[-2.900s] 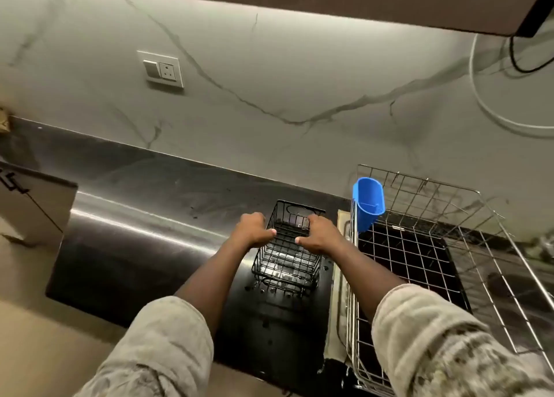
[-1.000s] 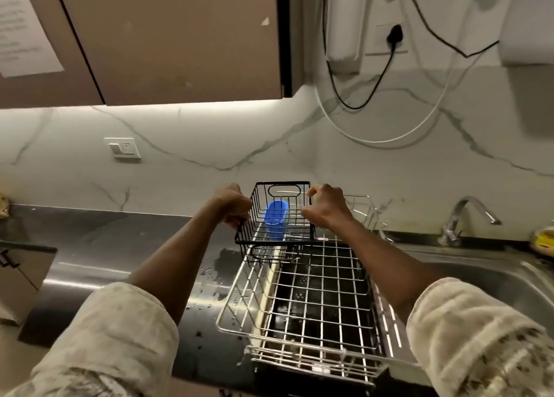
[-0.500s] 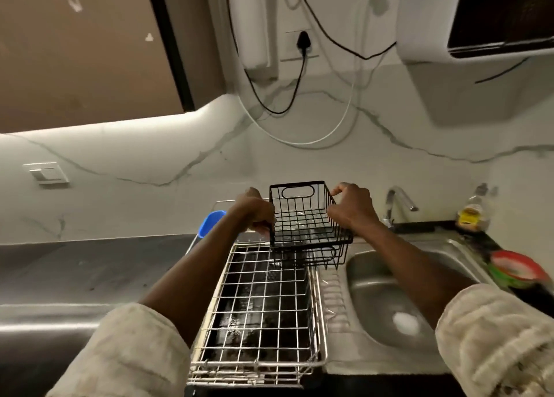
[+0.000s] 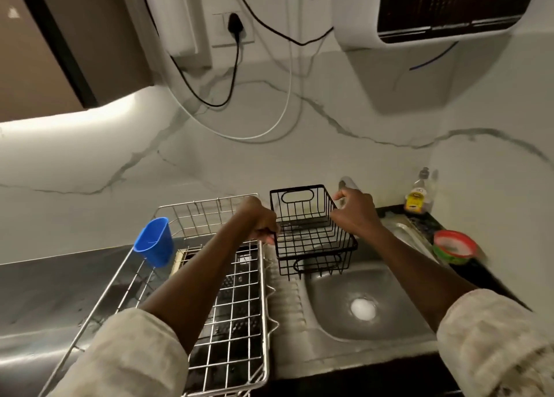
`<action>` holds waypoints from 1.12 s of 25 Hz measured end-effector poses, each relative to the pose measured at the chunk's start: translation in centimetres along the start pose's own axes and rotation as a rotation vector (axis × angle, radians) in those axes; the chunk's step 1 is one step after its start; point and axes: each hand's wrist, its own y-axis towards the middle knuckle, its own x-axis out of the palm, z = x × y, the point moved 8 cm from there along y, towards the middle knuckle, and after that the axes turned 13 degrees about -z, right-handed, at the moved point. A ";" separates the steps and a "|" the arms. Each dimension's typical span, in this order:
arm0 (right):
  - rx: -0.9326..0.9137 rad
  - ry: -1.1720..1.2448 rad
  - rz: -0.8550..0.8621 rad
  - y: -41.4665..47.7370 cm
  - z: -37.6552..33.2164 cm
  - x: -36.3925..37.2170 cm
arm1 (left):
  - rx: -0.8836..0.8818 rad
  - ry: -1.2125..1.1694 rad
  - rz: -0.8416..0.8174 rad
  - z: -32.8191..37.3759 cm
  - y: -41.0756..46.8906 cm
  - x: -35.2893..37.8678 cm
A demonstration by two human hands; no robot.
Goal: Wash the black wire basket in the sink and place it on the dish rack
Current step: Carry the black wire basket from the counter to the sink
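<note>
Hanging in the air over the back left part of the sink [image 4: 335, 282], the black wire basket [image 4: 311, 232] is upright with its open side up and sits roughly level. It has an oval handle loop in its far end wall and another in its near end wall. The left hand [image 4: 259, 221] grips the basket's left rim, fingers curled tight round the top wire. The right hand [image 4: 355, 214] is at the right rim with its fingers bent over the wire and the thumb tip lifted toward the back corner. The basket's underside is apart from the basin below it.

A round white patch [image 4: 362, 308] lies at the bottom of the steel basin. Behind the right hand, only the top of the tap [image 4: 344, 182] shows against the marble wall.

Just left of the sink stands the dish rack [image 4: 236, 306], a silver wire frame on the counter [image 4: 45, 291], and the left forearm reaches across it. A blue cup [image 4: 154, 242] hangs on the rack's far left corner.

To the right of the sink, a clear bottle with a yellow label [image 4: 418, 197] stands by the wall. Nearer, a green bowl with a red rim [image 4: 454, 247] sits on the dark counter edge.

Both forearms are bare below pale, pushed-up sleeves. On the wall above, a black plug [image 4: 234, 23] sits in a socket, black and white cables droop beneath it, and a white appliance [image 4: 419, 22] is mounted at upper right.
</note>
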 end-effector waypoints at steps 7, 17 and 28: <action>-0.043 -0.012 -0.125 2.9 9.1 -1.0 | -0.113 -0.008 0.030 1.5 3.2 8.2; 0.061 -0.032 -0.353 4.3 23.0 0.0 | -0.285 -0.080 -0.095 -1.2 9.2 21.9; 0.283 0.055 -0.485 6.9 34.9 8.8 | -0.259 -0.313 -0.081 -7.1 17.7 27.9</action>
